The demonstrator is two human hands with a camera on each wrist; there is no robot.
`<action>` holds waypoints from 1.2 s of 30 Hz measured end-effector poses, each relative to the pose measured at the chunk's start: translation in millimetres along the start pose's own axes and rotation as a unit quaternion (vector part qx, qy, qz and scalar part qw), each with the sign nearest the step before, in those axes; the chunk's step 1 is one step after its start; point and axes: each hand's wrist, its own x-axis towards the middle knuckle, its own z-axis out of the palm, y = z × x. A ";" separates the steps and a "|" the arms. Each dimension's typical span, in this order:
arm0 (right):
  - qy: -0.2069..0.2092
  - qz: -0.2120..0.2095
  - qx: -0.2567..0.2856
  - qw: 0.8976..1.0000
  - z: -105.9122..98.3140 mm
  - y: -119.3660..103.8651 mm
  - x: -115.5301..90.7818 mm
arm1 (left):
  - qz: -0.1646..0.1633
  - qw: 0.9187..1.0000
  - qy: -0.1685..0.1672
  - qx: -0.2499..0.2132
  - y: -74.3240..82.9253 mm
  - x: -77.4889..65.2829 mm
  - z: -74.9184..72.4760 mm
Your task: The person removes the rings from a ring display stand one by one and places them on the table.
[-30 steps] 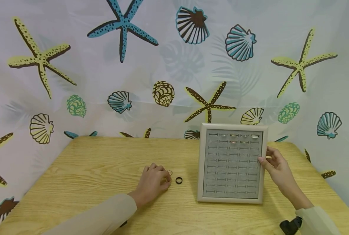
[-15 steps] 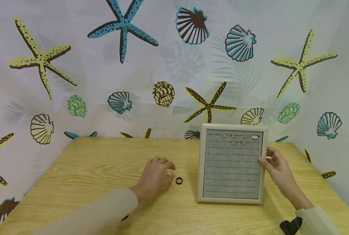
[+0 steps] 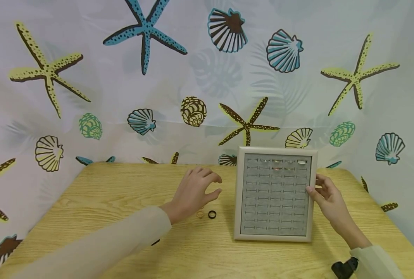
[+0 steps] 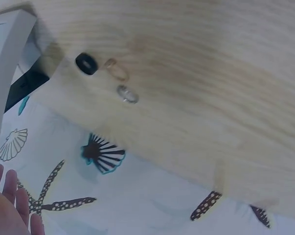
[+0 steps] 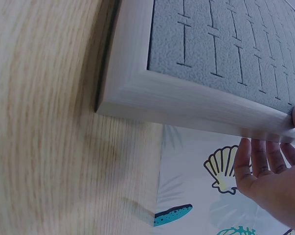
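A ring display (image 3: 276,197), a pale frame around grey slotted foam, stands upright and leans back slightly on the table. My right hand (image 3: 334,203) grips its right edge, thumb on the front and fingers behind; the right wrist view shows the fingertips at the frame's side (image 5: 206,110). My left hand (image 3: 196,190) hovers left of the display, thumb and fingers apart, with nothing visible between them. Below it on the wood lie a black ring (image 3: 212,214), a gold ring (image 3: 200,214) and, clearest in the left wrist view, a silver ring (image 4: 127,94).
Several rings sit in the foam's top two rows, among them a wide white ring (image 3: 302,162) at top right. The wooden table (image 3: 123,193) meets a curtain (image 3: 172,85) printed with shells and starfish. Behind the display, a dark strip (image 4: 27,88) touches the table.
My left hand has lifted from the loose rings and moved up and right toward the display, its fingers spreading. The gold ring near its fingers now shows on the table. My right hand stays put.
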 end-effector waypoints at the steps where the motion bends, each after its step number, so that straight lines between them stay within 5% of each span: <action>1: 0.000 0.000 0.001 1.000 0.1 0.0 0.0 | 0.004 1.000 0.003 0.001 1.0 3.5 -1.7; 14: -0.002 -0.008 0.005 1.000 -0.4 0.6 0.2 | 0.048 0.999 0.008 0.011 20.9 45.7 -20.6; 36: 0.001 -0.002 0.005 1.000 0.3 1.3 0.2 | 0.072 0.996 0.023 0.045 49.3 84.5 -7.8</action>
